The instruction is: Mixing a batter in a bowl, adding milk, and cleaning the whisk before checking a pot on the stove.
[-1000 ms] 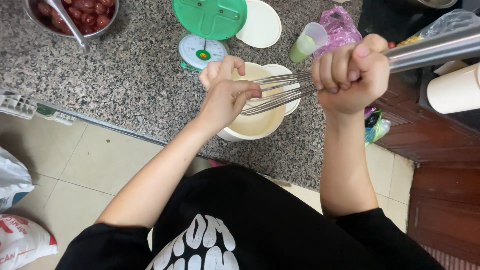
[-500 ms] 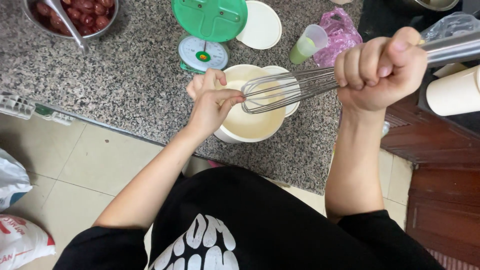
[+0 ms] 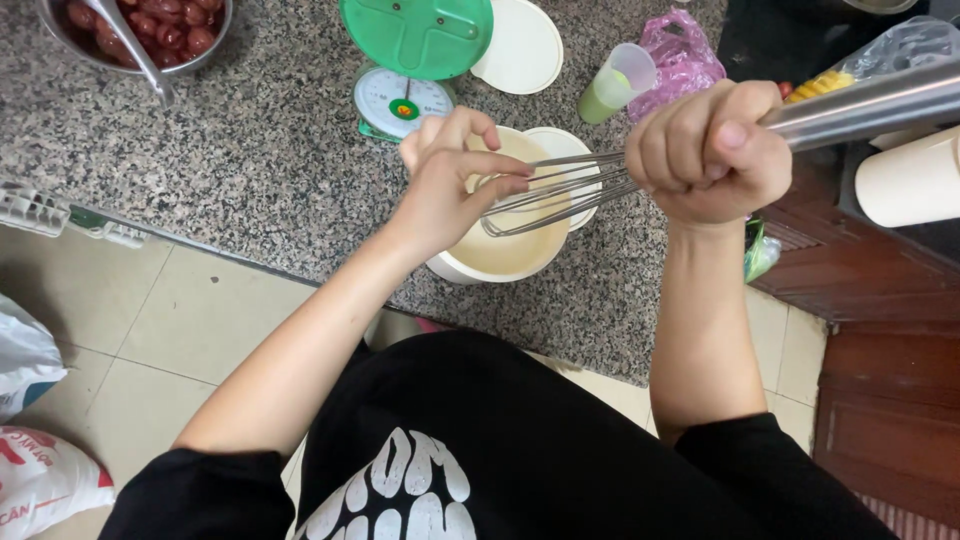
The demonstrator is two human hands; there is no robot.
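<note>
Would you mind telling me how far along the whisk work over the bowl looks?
Done: pale batter already sits in the white bowl. In hand: the right hand grips the steel whisk by its handle, holding it level above the bowl, while the left hand pinches its wires. Left: the whisk is not in the batter.

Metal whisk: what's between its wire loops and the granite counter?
Head view: the round cream bowl of pale batter sits directly beneath the metal whisk, resting on the speckled granite counter.
</note>
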